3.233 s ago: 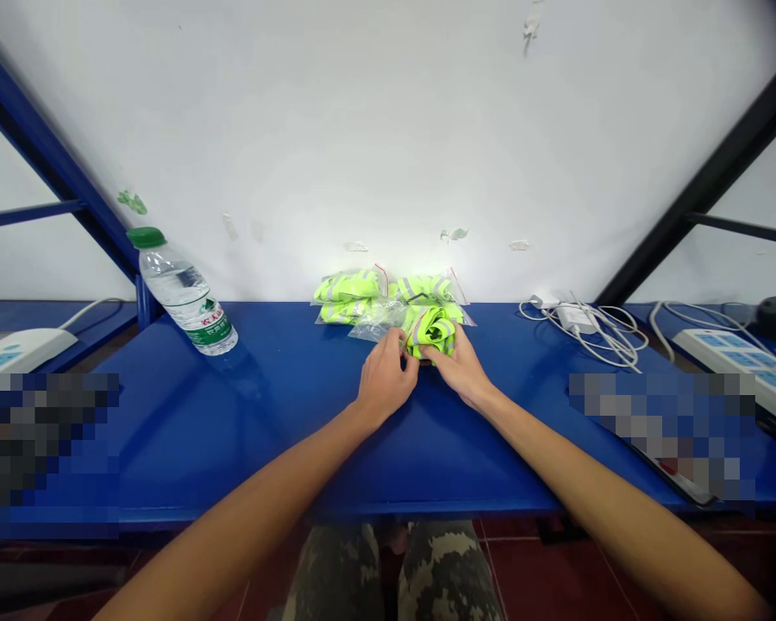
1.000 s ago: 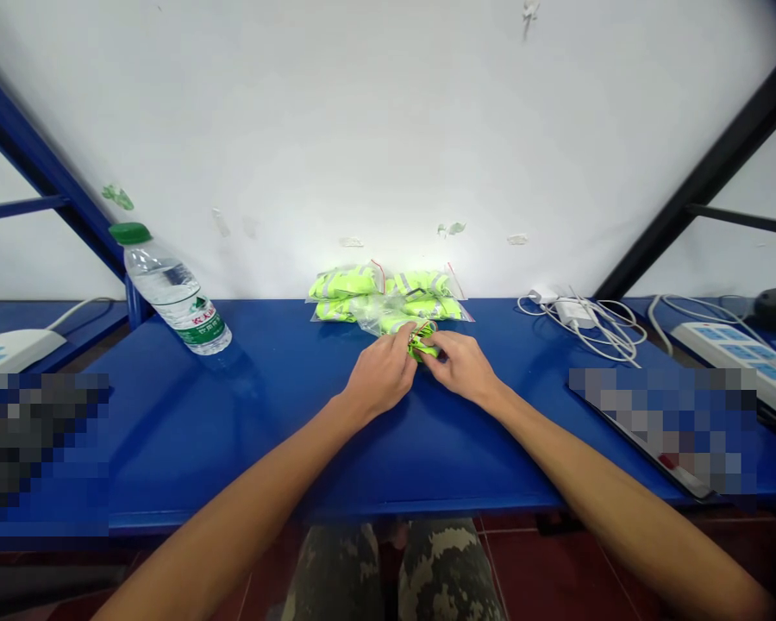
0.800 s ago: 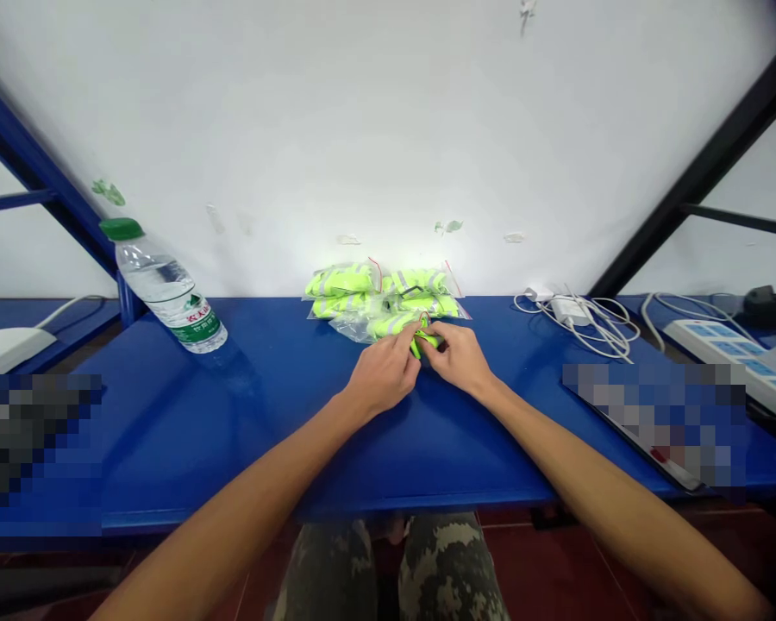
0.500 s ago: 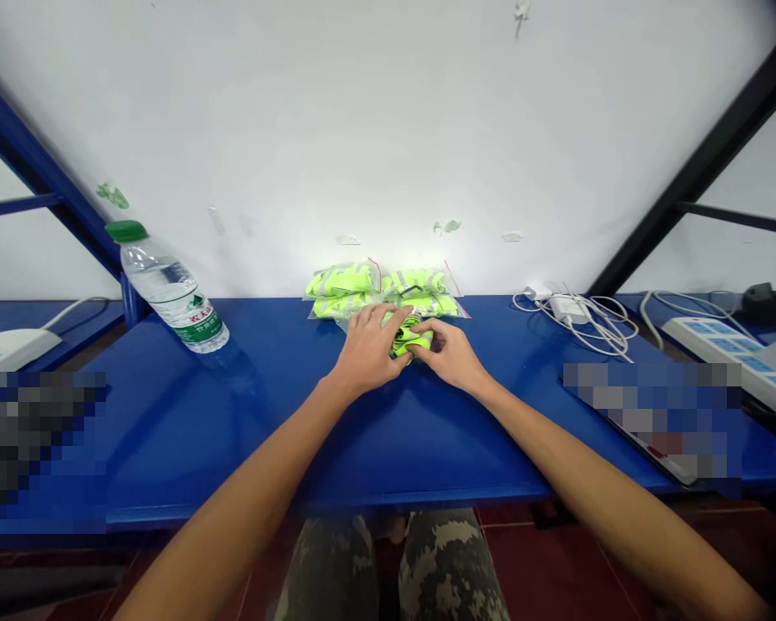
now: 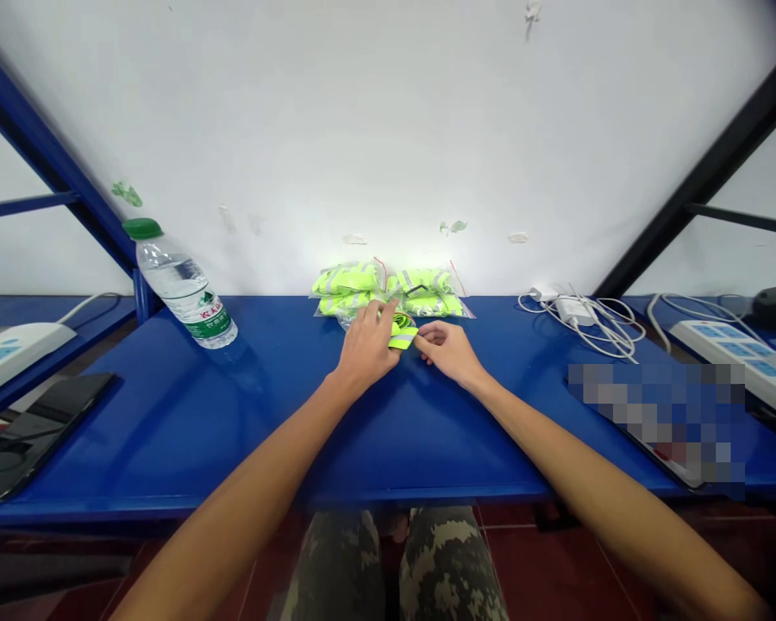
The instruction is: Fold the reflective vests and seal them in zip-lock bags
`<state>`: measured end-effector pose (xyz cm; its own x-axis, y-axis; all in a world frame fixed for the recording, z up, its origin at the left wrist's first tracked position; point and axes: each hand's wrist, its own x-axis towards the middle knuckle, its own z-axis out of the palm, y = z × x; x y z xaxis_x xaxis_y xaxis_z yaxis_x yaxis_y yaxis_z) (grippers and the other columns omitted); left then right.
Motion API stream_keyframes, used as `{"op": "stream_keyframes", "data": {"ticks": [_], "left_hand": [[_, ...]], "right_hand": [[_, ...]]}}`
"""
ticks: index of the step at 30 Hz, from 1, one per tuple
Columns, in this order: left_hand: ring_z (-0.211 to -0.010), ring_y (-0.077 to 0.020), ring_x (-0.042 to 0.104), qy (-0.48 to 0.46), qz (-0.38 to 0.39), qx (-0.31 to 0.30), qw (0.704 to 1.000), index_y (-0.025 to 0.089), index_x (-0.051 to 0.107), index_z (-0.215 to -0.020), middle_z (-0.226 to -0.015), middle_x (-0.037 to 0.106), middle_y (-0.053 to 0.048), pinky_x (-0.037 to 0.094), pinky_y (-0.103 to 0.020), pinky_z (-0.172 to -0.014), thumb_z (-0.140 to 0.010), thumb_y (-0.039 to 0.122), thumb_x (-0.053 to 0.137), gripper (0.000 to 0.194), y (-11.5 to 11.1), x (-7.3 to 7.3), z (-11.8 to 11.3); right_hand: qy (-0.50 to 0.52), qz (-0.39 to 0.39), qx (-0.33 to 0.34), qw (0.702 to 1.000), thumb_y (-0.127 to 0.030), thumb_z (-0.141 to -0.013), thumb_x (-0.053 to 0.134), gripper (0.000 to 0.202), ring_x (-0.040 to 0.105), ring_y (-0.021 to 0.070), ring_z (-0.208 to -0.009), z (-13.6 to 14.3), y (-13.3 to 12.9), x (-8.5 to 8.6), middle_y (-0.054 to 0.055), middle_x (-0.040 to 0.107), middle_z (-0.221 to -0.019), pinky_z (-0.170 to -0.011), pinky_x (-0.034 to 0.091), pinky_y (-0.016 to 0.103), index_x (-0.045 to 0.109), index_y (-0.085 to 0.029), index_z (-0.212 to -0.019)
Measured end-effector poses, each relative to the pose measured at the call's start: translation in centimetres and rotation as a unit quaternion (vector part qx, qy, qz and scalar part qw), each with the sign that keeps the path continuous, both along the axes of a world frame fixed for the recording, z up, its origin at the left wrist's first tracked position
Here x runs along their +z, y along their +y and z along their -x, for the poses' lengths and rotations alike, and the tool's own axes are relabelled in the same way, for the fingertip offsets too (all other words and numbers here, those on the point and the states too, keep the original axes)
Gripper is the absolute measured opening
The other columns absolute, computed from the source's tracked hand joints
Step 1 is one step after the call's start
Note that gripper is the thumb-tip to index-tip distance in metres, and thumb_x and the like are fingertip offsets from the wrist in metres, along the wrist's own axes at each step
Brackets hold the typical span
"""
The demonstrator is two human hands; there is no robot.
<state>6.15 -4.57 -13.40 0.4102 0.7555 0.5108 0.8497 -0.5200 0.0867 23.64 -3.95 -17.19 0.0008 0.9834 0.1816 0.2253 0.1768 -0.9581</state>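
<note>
A folded fluorescent yellow-green reflective strap (image 5: 402, 336) lies on the blue table between my hands. My left hand (image 5: 367, 345) is wrapped over its left side, fingers curved round it and partly hiding it. From the right, my right hand (image 5: 449, 352) pinches the strap's flat loose end between thumb and fingertips. Clear plastic shows just behind my left fingers. Close behind the hands, several clear zip bags (image 5: 349, 280) with the same yellow-green and grey material lie stacked in two groups by the wall.
On the left of the blue table (image 5: 284, 431) stands a water bottle (image 5: 187, 289) with a green cap; a black phone (image 5: 39, 431) lies near the front-left edge. White chargers and cables (image 5: 588, 319) lie at the right, before a blurred-out flat object (image 5: 660, 423). Power strips (image 5: 743, 354) flank both sides.
The strap's flat end now sticks out to the right from the bundle, and my right hand has shifted slightly right with it. My left hand stays over the bundle. The view has shifted slightly.
</note>
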Motion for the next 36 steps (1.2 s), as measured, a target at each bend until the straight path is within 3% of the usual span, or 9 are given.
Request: {"op": "stream_keyframes", "data": {"ticks": [4, 9, 15, 19, 21, 25, 28, 32, 36], "left_hand": [[-0.114, -0.0299, 0.050, 0.009, 0.014, 0.011, 1.000, 0.014, 0.039, -0.142, -0.124, 0.052, -0.014, 0.046, -0.041, -0.097, -0.075, 0.018, 0.058, 0.069, -0.1, 0.1, -0.1], [-0.113, -0.0305, 0.051, 0.023, 0.025, 0.070, 0.997, 0.015, 0.047, -0.135, -0.122, 0.055, -0.013, 0.047, -0.040, -0.092, -0.073, 0.014, 0.058, 0.063, -0.6, 0.4, -0.6], [-0.109, -0.0283, 0.058, 0.019, 0.011, 0.141, 0.990, 0.016, 0.051, -0.128, -0.115, 0.064, -0.012, 0.047, -0.038, -0.089, -0.084, 0.013, 0.051, 0.044, -0.5, 0.4, -0.5], [-0.101, -0.0259, 0.064, 0.014, 0.017, 0.174, 0.984, 0.019, 0.050, -0.126, -0.107, 0.068, -0.010, 0.047, -0.035, -0.085, -0.084, 0.011, 0.048, 0.043, 0.1, 0.1, -0.2], [-0.100, -0.0265, 0.065, 0.009, 0.026, 0.151, 0.988, 0.019, 0.047, -0.130, -0.108, 0.068, -0.010, 0.048, -0.035, -0.081, -0.083, 0.011, 0.050, 0.048, 0.2, -0.1, 0.0], [-0.109, -0.0280, 0.061, -0.025, 0.036, 0.018, 0.999, 0.018, 0.037, -0.139, -0.118, 0.065, -0.012, 0.049, -0.036, -0.087, -0.081, 0.029, 0.062, 0.065, -0.4, -0.1, 0.0], [-0.100, -0.0268, 0.063, -0.035, 0.049, -0.001, 0.998, 0.018, 0.046, -0.127, -0.106, 0.067, -0.010, 0.049, -0.035, -0.082, -0.081, 0.039, 0.064, 0.054, -1.0, -0.1, -0.4], [-0.087, -0.0253, 0.065, 0.011, 0.044, 0.028, 0.999, 0.020, 0.057, -0.094, -0.089, 0.068, -0.008, 0.045, -0.034, -0.071, -0.087, 0.028, 0.054, 0.011, -1.4, -0.4, -0.9], [-0.078, -0.0241, 0.066, 0.056, 0.073, 0.048, 0.995, 0.021, 0.060, -0.087, -0.085, 0.070, -0.005, 0.039, -0.031, -0.061, -0.084, 0.015, 0.049, 0.013, -1.3, -0.8, -0.9]], "right_hand": [[-0.094, -0.020, 0.048, 0.994, -0.030, -0.080, 0.052, 0.016, 0.059, 0.0131, -0.056, 0.3, 0.1, -0.1, 0.001, 0.063, -0.064, -0.053, 0.043, 0.024, 0.059, -0.018, -0.073], [-0.195, -0.060, 0.033, 0.978, -0.024, -0.081, 0.047, 0.014, 0.053, 0.0120, -0.056, 0.4, -1.2, 1.0, -0.002, 0.059, -0.061, -0.055, 0.035, 0.024, 0.050, -0.020, -0.067], [-0.170, -0.069, 0.063, 0.981, -0.026, -0.085, 0.045, 0.018, 0.050, 0.0116, -0.056, 1.0, -3.4, 2.0, -0.003, 0.056, -0.060, -0.054, 0.033, 0.024, 0.049, -0.020, -0.069], [-0.147, -0.090, 0.082, 0.982, -0.028, -0.087, 0.046, 0.018, 0.049, 0.0112, -0.056, 1.6, -4.5, 2.2, -0.003, 0.056, -0.061, -0.055, 0.034, 0.024, 0.051, -0.020, -0.071], [-0.146, -0.092, 0.064, 0.983, -0.027, -0.086, 0.047, 0.018, 0.050, 0.0116, -0.056, 1.7, -4.5, 2.1, -0.003, 0.056, -0.060, -0.056, 0.035, 0.025, 0.051, -0.021, -0.069], [-0.162, -0.088, -0.034, 0.982, -0.031, -0.079, 0.058, 0.019, 0.051, 0.0128, -0.055, 1.1, -3.7, 1.6, -0.003, 0.056, -0.060, -0.056, 0.037, 0.026, 0.046, -0.022, -0.068], [-0.141, -0.103, -0.092, 0.980, -0.035, -0.078, 0.063, 0.021, 0.053, 0.0140, -0.056, 0.3, -2.9, 1.3, -0.003, 0.058, -0.064, -0.057, 0.039, 0.027, 0.046, -0.023, -0.079], [-0.123, -0.159, -0.033, 0.979, -0.029, -0.087, 0.051, 0.015, 0.056, 0.0143, -0.059, -0.4, -2.8, 1.4, -0.001, 0.062, -0.073, -0.058, 0.041, 0.027, 0.054, -0.022, -0.099], [-0.135, -0.189, 0.010, 0.972, -0.025, -0.088, 0.049, 0.015, 0.057, 0.0143, -0.062, -0.4, -3.5, 1.6, 0.001, 0.064, -0.073, -0.058, 0.041, 0.026, 0.063, -0.020, -0.086]]}}
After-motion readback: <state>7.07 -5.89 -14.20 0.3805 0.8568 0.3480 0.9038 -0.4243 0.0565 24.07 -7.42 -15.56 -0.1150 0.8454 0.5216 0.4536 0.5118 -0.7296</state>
